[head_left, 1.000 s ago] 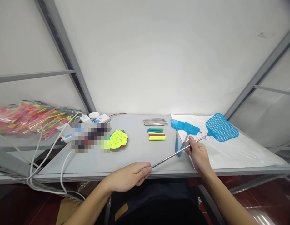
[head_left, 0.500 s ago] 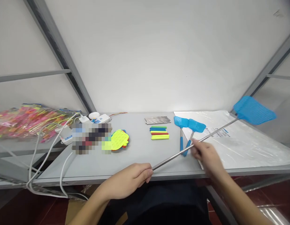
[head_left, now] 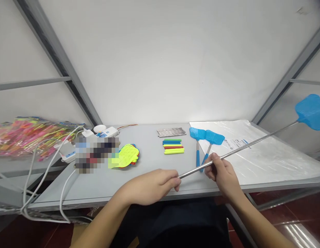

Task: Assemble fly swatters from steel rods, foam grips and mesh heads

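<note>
while the left hand (head_left: pixel 151 187) curls its fingers tight on the rod end of a swatter (head_left: pixel 311 112), the right hand (head_left: pixel 223 174) clamps further along, the blue head held up past the desk (head_left: pixel 98 189); two more swatters (head_left: pixel 208 137) lie untouched.

Blue gridded fly swatter (head_left: pixel 311 112), silver shaft (head_left: pixel 253 142), yellow-green swatter (head_left: pixel 126 156), seemingly perforated
</note>
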{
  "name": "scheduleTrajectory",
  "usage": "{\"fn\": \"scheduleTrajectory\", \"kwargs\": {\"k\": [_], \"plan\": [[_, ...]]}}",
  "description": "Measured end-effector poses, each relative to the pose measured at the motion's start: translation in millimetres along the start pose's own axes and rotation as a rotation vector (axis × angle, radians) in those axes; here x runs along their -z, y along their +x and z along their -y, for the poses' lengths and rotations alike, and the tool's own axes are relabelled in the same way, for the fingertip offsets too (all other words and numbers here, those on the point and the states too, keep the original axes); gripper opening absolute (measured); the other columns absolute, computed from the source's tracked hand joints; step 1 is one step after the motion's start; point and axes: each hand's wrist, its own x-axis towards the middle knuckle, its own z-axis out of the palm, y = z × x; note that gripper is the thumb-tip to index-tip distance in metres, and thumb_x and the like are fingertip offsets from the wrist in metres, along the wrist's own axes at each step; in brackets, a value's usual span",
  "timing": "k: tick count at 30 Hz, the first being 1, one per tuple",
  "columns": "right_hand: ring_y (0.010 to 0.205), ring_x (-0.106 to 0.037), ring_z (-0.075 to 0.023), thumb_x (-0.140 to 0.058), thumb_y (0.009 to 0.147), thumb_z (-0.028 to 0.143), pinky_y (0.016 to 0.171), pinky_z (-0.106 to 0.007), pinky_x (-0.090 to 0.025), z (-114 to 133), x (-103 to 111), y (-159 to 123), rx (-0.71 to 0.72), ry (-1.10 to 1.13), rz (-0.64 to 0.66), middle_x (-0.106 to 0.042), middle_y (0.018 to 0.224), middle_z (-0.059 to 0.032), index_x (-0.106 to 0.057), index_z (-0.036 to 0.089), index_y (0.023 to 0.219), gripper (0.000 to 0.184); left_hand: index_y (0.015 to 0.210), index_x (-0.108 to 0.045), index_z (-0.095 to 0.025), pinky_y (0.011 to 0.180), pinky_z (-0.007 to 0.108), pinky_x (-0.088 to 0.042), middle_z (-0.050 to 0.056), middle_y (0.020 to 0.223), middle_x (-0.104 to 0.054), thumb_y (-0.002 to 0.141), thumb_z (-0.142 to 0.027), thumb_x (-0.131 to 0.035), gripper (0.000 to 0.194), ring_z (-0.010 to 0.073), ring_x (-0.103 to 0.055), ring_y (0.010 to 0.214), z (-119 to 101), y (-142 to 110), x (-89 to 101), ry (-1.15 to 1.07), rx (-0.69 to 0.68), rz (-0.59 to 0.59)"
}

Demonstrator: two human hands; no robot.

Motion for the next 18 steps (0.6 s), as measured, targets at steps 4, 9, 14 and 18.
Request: {"fn": "scheduleTrajectory", "kwargs": {"k": [4, 9, 14, 18], "plan": [[0.049, -0.033, -0.0119, -0.054, 0.089, 0.056, 0.048, -0.029, -0.026, 3.1, 23.9, 5.8, 0.051, 0.059, -0.127, -0.041, 0.05, 0.0018, -0.061, 0.018, 0.062, 0.047, 0.079, -0.059, -0.022, 0.062, 0.025, -0.033, -0.002, 0.069, -0.053, 0.099, -0.043, -0.035, 0.038, 0.0158, -0.049, 0.067, -9.2, 17.3, 1.1, 0.082, -0.089, -0.073], [0.049, -0.035, -0.012, -0.06, 0.088, 0.05, 0.047, -0.029, -0.027, 17.0, 59.6, 13.7, 0.14, 0.043, -0.298, -0.04, 0.048, 0.002, -0.061, 0.018, 0.06, 0.042, 0.078, -0.054, -0.023, 0.065, 0.025, -0.034, -0.003, 0.072, -0.057, 0.099, -0.051, -0.033, 0.041, 0.0157, -0.052, 0.071, 7.3, -11.5, -29.9, 0.082, 0.029, -0.132], [0.051, -0.038, -0.0126, -0.059, 0.088, 0.05, 0.047, -0.029, -0.027, 34.4, 50.0, 28.4, 0.227, -0.005, -0.299, -0.04, 0.049, 0.0012, -0.058, 0.02, 0.055, 0.045, 0.088, -0.061, -0.026, 0.074, 0.024, -0.042, -0.001, 0.086, -0.066, 0.095, -0.054, -0.04, 0.036, 0.0168, -0.057, 0.08, 48.3, -59.9, -48.9, -0.035, 0.221, -0.207], [0.048, -0.033, -0.0113, -0.055, 0.09, 0.052, 0.046, -0.029, -0.025, 43.1, 16.9, 47.8, 0.18, -0.027, -0.153, -0.036, 0.048, 0.0024, -0.056, 0.019, 0.055, 0.048, 0.098, -0.067, -0.029, 0.07, 0.025, -0.049, 0.001, 0.085, -0.067, 0.088, -0.058, -0.049, 0.036, 0.0209, -0.06, 0.083, 78.5, -83.7, -49.6, -0.183, 0.296, -0.297]]}}
